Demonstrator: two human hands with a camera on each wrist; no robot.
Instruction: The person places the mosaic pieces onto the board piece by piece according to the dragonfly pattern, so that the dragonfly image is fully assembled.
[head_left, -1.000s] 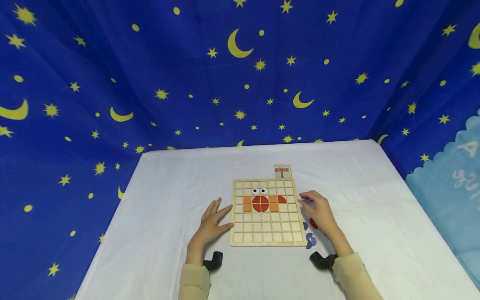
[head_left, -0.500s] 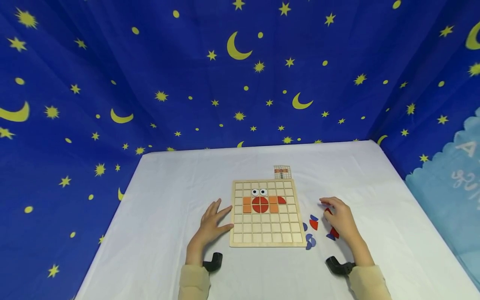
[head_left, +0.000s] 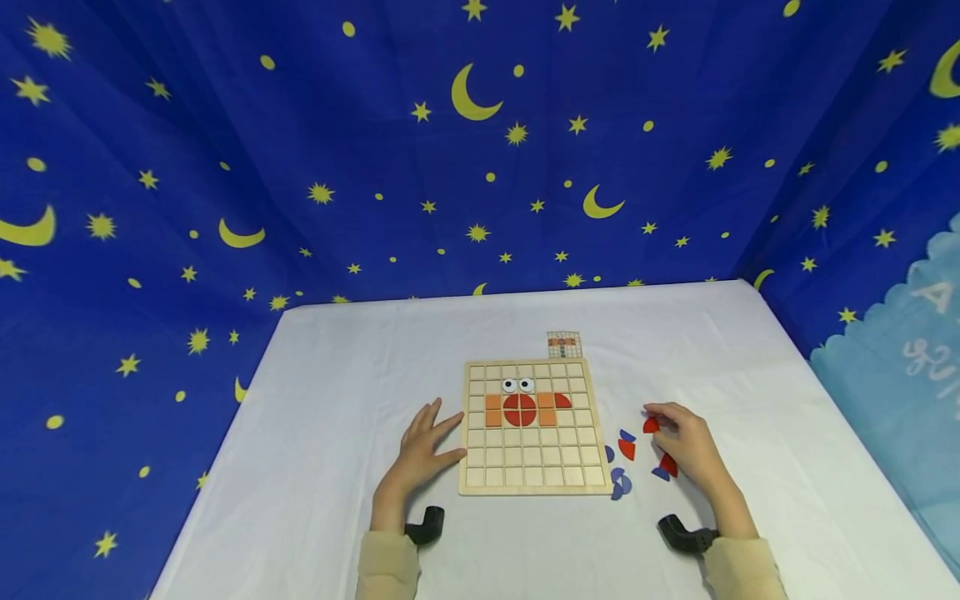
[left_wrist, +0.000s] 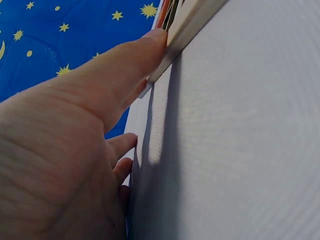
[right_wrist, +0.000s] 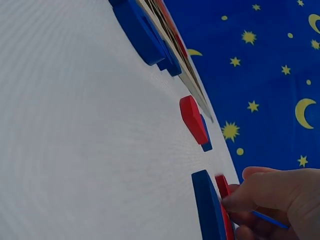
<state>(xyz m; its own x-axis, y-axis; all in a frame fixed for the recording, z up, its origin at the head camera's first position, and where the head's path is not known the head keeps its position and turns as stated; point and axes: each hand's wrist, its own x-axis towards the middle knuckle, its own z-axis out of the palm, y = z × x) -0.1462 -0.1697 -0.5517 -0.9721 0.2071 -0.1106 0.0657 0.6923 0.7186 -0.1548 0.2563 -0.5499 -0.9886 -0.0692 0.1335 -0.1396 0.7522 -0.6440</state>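
A wooden grid board point(head_left: 535, 477) lies on the white table, bearing orange squares point(head_left: 546, 409), a red disc made of quarter pieces point(head_left: 519, 409), one more red quarter point(head_left: 562, 402) and two googly eyes. My left hand point(head_left: 420, 450) has its fingers spread, thumb and index fingertips touching the board's left edge; in the left wrist view the thumb point(left_wrist: 135, 55) meets the rim. Right of the board, my right hand point(head_left: 690, 446) pinches a red quarter-circle piece point(head_left: 651, 426) between thumb and fingers. In the right wrist view this piece point(right_wrist: 222, 184) is partly hidden by the fingertips.
Purple-blue pieces point(head_left: 622, 482) lie by the board's right corner. Another red quarter piece point(head_left: 627, 449) touches a blue one, and more red point(head_left: 669, 464) and blue point(head_left: 660, 474) pieces sit under the right hand. A small pattern card point(head_left: 564, 344) lies behind the board.
My right hand has moved from the board's right edge outward to the loose pieces on the right and taken hold of a red one. The left hand has stayed at the board's edge.
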